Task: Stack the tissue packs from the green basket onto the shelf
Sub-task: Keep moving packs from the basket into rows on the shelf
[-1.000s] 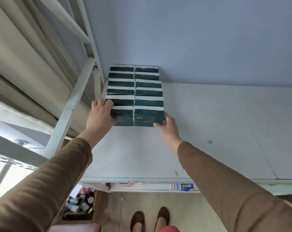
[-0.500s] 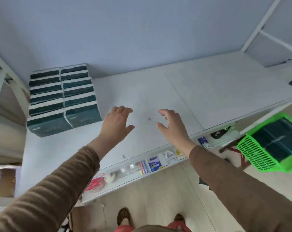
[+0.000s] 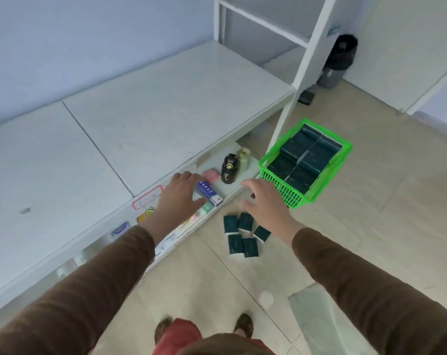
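The green basket stands to the right, below the shelf's end, filled with several dark green tissue packs. Several more dark green packs lie loose on the tiled floor beneath my hands. The white shelf spreads across the left and centre; the stack made on it is out of view. My left hand hovers over the shelf's front edge, fingers spread, holding nothing. My right hand is open too, just left of the basket's near corner and above the loose packs.
A lower ledge under the shelf holds a black bottle, a pale green bottle, a blue-and-white box and small items. A white ladder frame rises right of the shelf. A black bin stands by the far wall.
Both hands left the stack on the shelf and swung right and down, empty. The view turned right, so the stack left the frame and the basket and floor packs came in.
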A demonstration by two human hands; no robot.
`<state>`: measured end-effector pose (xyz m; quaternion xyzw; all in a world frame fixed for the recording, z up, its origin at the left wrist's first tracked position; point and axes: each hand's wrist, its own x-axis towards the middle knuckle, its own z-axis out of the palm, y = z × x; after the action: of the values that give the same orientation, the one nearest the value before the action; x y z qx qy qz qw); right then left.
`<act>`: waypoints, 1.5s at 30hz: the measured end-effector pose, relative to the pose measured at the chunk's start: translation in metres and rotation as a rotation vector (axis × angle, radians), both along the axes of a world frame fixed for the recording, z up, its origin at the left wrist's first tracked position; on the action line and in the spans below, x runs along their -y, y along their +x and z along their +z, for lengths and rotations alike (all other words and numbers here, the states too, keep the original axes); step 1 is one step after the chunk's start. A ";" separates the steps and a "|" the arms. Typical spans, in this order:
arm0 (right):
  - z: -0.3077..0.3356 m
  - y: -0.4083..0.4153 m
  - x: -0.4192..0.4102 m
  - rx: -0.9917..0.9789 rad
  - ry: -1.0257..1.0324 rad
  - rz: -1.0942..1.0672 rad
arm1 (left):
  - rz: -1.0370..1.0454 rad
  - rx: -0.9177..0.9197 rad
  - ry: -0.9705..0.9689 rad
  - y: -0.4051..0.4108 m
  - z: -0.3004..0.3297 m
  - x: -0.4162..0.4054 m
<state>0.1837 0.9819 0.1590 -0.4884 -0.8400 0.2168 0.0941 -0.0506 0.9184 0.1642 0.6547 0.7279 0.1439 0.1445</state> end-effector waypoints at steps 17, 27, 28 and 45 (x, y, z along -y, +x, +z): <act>-0.109 0.192 -0.246 -0.252 -0.522 -0.609 | -0.251 0.085 -0.238 0.189 -0.108 -0.310; -0.212 0.253 -0.409 -0.481 -1.058 -1.059 | -0.209 -0.055 -0.418 0.271 -0.205 -0.496; -0.224 0.258 -0.422 -0.471 -1.081 -1.088 | -0.200 -0.084 -0.430 0.278 -0.217 -0.515; -0.293 0.269 -0.500 -0.505 -1.310 -1.329 | -0.402 -0.664 -0.441 0.309 -0.316 -0.593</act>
<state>0.4524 1.4817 -0.1337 -0.7585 -0.0597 0.6434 0.0845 0.2581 1.5110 -0.1518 0.7472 0.6065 -0.2640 0.0642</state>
